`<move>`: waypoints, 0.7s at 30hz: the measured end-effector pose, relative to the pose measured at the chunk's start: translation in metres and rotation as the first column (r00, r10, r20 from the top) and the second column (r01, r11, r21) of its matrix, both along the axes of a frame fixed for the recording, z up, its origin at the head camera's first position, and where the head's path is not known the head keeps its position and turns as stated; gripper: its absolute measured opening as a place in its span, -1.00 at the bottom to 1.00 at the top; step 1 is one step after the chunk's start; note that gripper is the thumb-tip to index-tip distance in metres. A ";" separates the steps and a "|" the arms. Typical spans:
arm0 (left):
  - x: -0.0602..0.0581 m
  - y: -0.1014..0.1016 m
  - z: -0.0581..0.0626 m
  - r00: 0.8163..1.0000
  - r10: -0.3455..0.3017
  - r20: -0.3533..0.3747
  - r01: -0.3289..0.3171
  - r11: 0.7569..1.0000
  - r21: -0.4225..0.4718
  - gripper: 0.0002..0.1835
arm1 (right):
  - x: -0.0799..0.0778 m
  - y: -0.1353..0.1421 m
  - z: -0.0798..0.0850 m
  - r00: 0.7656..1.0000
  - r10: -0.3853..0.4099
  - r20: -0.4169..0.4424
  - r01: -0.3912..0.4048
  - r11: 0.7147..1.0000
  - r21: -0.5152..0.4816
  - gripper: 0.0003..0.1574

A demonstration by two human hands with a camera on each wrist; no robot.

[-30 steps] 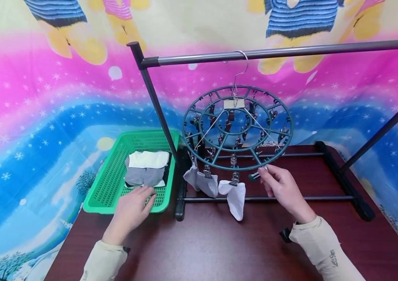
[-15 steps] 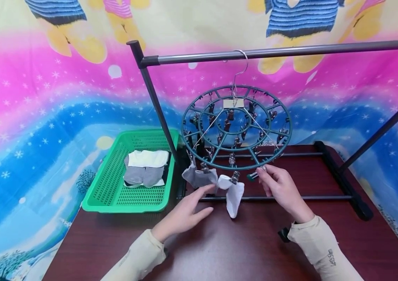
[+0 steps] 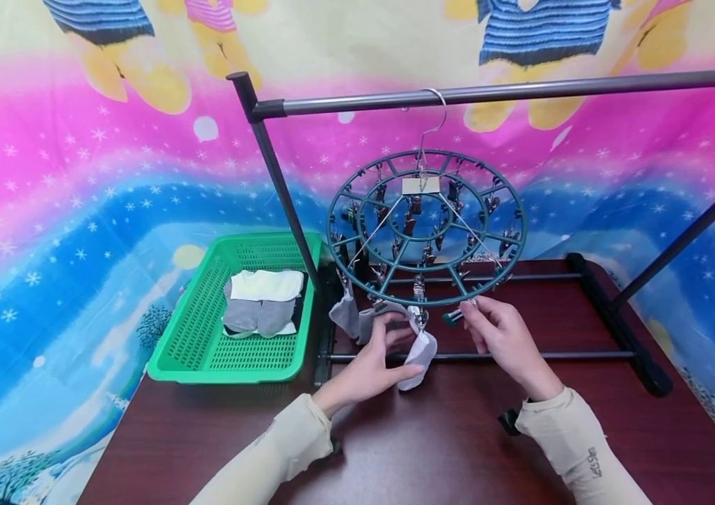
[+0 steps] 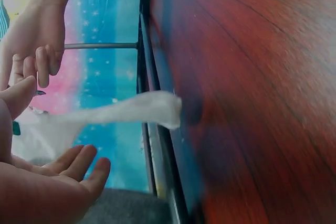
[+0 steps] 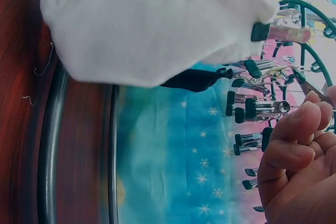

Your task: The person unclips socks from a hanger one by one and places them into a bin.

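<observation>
A round dark-green clip hanger hangs with metal clips around its rings. From a clip at its front rim hangs a white sock. My left hand reaches around this sock, thumb in front and fingers spread apart behind. In the left wrist view the white sock dangles between thumb and loosely bent fingers. My right hand pinches a green-tipped clip on the rim, to the right of the sock. Grey socks hang to the left, partly behind my left hand.
A green basket stands at the left with folded grey socks and a white one on top. A dark metal rack carries the hanger, its base bars low over the brown table.
My left hand has moved right from the basket, past the grey socks, to the white sock, which now hangs within its fingers. The right hand stays at its clip.
</observation>
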State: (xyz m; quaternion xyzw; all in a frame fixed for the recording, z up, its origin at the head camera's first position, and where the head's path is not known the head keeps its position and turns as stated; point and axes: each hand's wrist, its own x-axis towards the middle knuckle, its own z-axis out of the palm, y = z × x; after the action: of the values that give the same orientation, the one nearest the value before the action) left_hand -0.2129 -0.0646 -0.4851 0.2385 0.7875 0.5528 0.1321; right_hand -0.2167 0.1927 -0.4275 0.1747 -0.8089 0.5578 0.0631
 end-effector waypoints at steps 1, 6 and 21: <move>-0.001 0.002 -0.001 1.000 0.003 -0.002 -0.003 1.000 0.006 -0.07 | 0.000 0.000 -0.001 1.000 -0.001 0.000 0.001 1.000 0.002 -0.56; -0.007 0.012 -0.004 0.999 0.015 -0.031 -0.014 1.000 0.020 0.01 | -0.001 -0.001 -0.002 1.000 -0.006 0.007 0.006 1.000 0.001 -0.53; -0.006 -0.009 -0.004 0.971 -0.126 0.201 0.096 0.983 0.154 -0.23 | -0.001 0.002 -0.001 1.000 -0.003 0.003 0.003 1.000 0.001 -0.57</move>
State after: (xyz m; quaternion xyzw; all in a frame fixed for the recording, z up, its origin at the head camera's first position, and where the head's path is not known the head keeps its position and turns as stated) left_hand -0.2191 -0.0733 -0.4894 0.2314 0.7128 0.6217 0.2276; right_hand -0.2173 0.1945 -0.4285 0.1726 -0.8095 0.5577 0.0626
